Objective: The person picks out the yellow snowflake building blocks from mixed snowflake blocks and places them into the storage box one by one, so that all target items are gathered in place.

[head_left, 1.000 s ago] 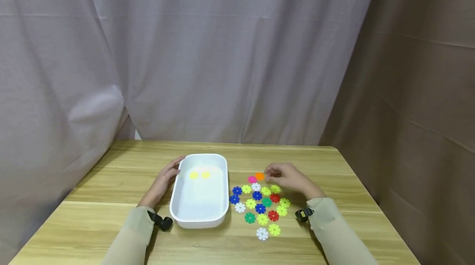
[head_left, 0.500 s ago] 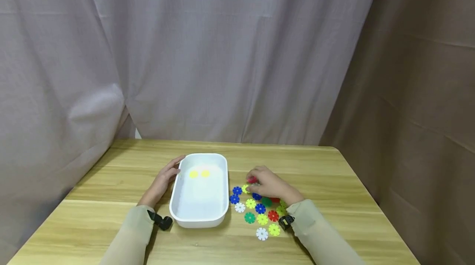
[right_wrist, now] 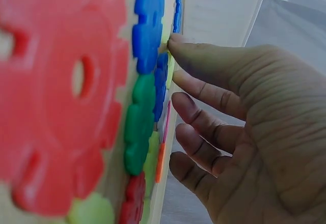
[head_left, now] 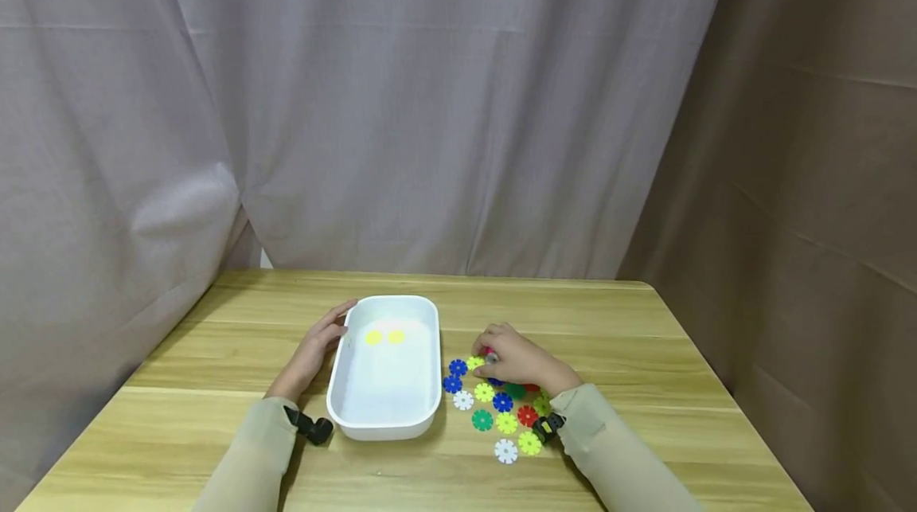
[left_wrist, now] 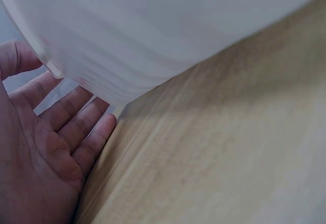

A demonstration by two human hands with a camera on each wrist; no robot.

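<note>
Our left hand (head_left: 314, 353) rests, fingers extended, along the tub (head_left: 385, 433); our right hand (head_left: 520, 358), beside the orange disc (right_wrist: 160, 164) a second ago, now pinches a yellow disc (head_left: 474, 363) on the table (head_left: 401, 484), right of the tub.

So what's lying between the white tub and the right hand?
Two blue discs, nearer the white tub, then a yellow disc at the tips of the right hand. The head view shows it.
</note>
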